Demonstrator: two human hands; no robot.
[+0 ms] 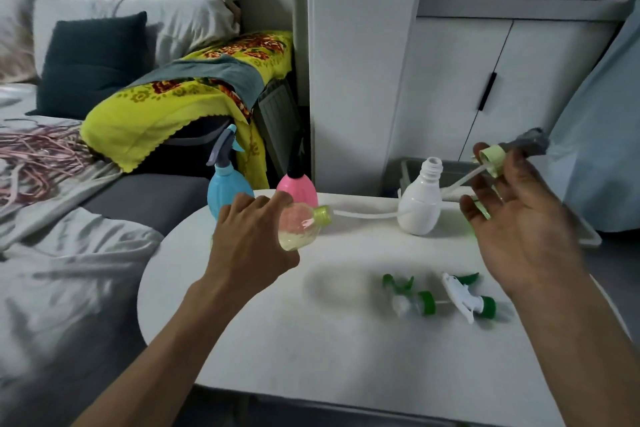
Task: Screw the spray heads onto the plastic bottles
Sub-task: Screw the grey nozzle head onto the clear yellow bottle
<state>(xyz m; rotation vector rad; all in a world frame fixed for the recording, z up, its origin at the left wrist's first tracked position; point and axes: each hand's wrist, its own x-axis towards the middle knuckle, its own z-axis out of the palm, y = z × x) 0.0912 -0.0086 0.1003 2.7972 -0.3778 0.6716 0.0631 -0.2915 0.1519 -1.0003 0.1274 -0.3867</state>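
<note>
My left hand (252, 246) grips a small clear bottle (299, 227) tilted on its side, its pale green neck pointing right. My right hand (519, 218) is raised at the right and pinches a grey spray head (502, 152) with a pale green collar. Its long white tube (363, 215) runs left behind an open white bottle (420, 204) towards the clear bottle's neck. A blue bottle (228, 187) and a pink bottle (298, 185) stand at the table's far edge with heads on. Two loose green spray heads, one clear (412, 298) and one white (465, 298), lie on the table.
The white round table (311, 357) stands beside a bed (69, 270) with rumpled sheets on the left. A yellow flowered blanket (166, 107) drapes over a dark case behind the bottles. White cabinet doors (450, 80) and a grey bin (457, 170) are at the back right.
</note>
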